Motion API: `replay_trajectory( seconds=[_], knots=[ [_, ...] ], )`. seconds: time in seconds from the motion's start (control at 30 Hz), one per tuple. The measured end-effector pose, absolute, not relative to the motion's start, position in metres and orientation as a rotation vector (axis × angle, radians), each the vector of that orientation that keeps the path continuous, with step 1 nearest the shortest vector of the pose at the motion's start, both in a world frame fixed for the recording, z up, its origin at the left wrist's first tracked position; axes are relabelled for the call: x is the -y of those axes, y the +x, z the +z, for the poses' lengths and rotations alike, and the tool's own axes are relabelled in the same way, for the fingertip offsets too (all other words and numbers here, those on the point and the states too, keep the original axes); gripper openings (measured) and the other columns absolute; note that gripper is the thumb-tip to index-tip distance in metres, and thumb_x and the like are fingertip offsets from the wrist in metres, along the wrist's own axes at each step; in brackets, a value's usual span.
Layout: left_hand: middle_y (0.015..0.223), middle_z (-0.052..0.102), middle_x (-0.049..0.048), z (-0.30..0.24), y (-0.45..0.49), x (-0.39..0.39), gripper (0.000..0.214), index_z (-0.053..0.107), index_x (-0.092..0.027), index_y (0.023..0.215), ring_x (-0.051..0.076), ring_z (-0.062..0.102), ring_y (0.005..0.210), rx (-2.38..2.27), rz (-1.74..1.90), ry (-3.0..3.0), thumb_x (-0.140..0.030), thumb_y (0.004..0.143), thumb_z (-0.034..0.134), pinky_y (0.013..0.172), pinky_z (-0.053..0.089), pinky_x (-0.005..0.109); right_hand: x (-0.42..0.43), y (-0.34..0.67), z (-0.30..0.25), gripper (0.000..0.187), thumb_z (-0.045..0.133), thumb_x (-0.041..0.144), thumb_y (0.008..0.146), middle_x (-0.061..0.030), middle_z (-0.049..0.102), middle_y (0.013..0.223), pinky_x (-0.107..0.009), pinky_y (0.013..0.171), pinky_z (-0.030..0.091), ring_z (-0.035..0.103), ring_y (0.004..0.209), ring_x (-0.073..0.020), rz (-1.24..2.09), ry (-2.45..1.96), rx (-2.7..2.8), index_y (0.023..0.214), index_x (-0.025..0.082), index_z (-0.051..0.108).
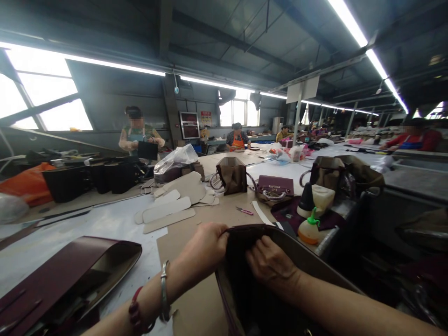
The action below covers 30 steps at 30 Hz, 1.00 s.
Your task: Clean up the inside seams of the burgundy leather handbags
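A dark brown handbag (308, 252) with an open top stands right before me. My left hand (212, 242) is closed on its upper far-left edge, thumb and fingers pinching the rim. Inside the bag's mouth, my right hand (271, 261) is curled up against the dark lining; its fingertips are hidden, so what they hold cannot be seen. On the left lies a maroon bag body (66, 275), on its side with its opening toward the right. Beyond my hands, a small cutter with a pink handle (244, 211) rests on brown board.
Pale flat panels (168, 207) are stacked left of centre. A glue bottle with a green nozzle (309, 228) and a black cone (306, 198) stand at right. Farther back are a brown bag (231, 175) and a maroon handbag (275, 187). Other people work at distant tables.
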<state>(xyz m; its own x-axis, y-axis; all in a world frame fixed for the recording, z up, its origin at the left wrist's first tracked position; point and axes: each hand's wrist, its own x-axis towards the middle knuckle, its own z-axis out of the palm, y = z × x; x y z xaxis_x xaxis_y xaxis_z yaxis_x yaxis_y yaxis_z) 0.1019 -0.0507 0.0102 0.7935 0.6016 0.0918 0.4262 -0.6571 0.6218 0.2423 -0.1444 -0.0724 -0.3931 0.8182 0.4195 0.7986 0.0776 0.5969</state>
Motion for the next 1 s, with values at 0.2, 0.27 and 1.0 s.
replay_trajectory(
  seconds=[0.2,0.27,1.0],
  knots=[
    [0.055,0.053,0.0002,0.011,0.101,0.049,0.030,0.064,-0.011,0.072,0.011,0.042,0.052,-0.796,0.380,2.388,-0.025,0.073,0.038,0.046,0.028,0.020,0.150,0.243,-0.076,0.011,0.047,0.006,0.070,-0.0049,0.058,0.063,-0.031,0.053,0.030,0.049,0.060,-0.0180,0.871,1.669,-2.388,0.071,0.014,0.053],
    [0.054,0.053,0.0004,0.011,0.101,0.050,0.030,0.064,-0.012,0.072,0.011,0.042,0.051,-0.807,0.375,2.390,-0.025,0.073,0.037,0.046,0.028,0.020,0.152,0.244,-0.074,0.010,0.047,0.008,0.071,-0.0046,0.058,0.065,-0.031,0.056,0.032,0.050,0.061,-0.0171,0.775,1.664,-2.412,0.076,0.015,0.053],
    [0.060,0.052,-0.0004,-0.006,0.092,0.030,0.031,0.063,-0.012,0.083,0.010,0.041,0.052,-0.565,0.391,2.258,-0.029,0.076,0.038,0.049,0.032,0.019,0.142,0.268,-0.024,0.026,0.046,0.027,0.083,-0.0048,0.062,0.100,-0.027,0.082,0.041,0.056,0.092,-0.0159,0.672,2.321,-2.563,0.105,0.017,0.055]
  ],
)
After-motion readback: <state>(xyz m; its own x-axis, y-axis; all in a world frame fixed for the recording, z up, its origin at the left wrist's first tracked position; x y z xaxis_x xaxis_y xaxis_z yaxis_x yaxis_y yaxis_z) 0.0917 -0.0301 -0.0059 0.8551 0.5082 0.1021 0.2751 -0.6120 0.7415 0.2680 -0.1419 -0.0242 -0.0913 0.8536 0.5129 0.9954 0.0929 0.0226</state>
